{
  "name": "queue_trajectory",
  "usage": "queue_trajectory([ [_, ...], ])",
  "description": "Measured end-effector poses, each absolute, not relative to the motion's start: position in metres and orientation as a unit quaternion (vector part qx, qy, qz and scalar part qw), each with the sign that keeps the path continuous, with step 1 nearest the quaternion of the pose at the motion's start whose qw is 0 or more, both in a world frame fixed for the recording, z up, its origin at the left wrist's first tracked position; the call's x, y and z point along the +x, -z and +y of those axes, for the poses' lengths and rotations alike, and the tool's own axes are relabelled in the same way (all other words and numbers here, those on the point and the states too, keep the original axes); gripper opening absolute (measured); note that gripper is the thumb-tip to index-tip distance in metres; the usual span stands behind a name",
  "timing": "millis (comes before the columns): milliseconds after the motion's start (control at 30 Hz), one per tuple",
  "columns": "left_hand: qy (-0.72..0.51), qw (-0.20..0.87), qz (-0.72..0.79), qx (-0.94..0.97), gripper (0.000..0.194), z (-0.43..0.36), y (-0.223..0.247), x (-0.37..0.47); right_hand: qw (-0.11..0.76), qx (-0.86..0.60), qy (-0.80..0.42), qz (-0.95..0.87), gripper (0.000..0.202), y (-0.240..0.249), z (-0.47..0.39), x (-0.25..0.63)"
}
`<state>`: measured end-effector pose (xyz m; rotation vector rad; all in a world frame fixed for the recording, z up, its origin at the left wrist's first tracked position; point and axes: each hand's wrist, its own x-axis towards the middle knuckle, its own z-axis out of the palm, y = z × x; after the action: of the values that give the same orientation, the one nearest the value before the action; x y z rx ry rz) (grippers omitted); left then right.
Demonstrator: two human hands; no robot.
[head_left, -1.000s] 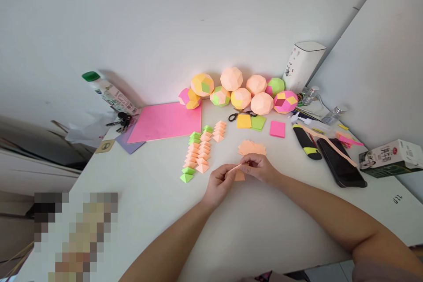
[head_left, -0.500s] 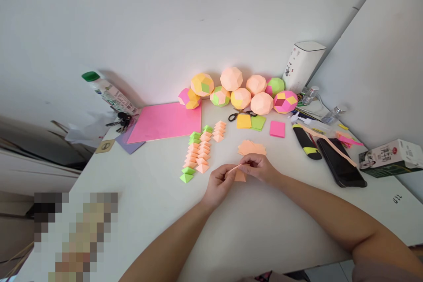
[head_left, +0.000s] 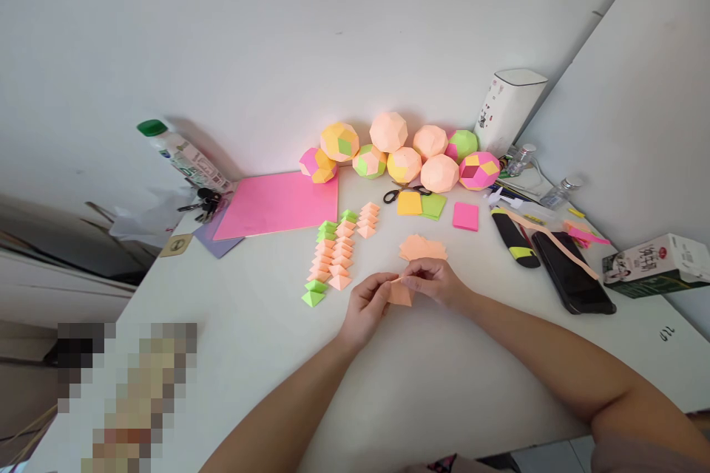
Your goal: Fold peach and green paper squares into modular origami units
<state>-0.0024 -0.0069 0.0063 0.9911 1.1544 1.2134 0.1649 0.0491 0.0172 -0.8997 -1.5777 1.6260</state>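
Between my two hands is a small peach piece of paper (head_left: 400, 293), pinched near its upper edge. My left hand (head_left: 366, 307) grips its left side between thumb and fingers. At the right, my right hand (head_left: 435, 282) pinches the same paper near its top corner. Just beyond my fingers lies a fanned stack of peach paper squares (head_left: 422, 247). To the left stand rows of folded paper units, several of them peach (head_left: 340, 279) and several green (head_left: 313, 298). The fold on the held paper is partly hidden by my fingers.
Faceted paper balls (head_left: 440, 173) line the wall. Scissors (head_left: 407, 194), yellow (head_left: 409, 203) and pink paper squares (head_left: 465, 216) lie before them. A pink sheet (head_left: 280, 203) and a bottle (head_left: 186, 159) are left. A utility knife (head_left: 515, 238), phone (head_left: 571, 273) and carton (head_left: 657, 266) are right.
The peach paper in my hands has turned from a thin edge-on strip so that its flat face shows. My left fingers have shifted slightly; my right hand has hardly moved.
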Motion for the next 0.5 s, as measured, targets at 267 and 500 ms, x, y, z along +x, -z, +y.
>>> queue_trajectory([
  [267,-0.548,0.608,0.464,0.338,0.025,-0.005,-0.0024,-0.0031,0.352,-0.36,-0.621,-0.601,0.018,-0.0156,0.0486,0.1658],
  [500,-0.538,0.6,0.469,0.361,0.027,-0.0048,0.001,-0.003,0.355,-0.359,-0.615,-0.605,0.019,-0.018,0.048,0.1649],
])
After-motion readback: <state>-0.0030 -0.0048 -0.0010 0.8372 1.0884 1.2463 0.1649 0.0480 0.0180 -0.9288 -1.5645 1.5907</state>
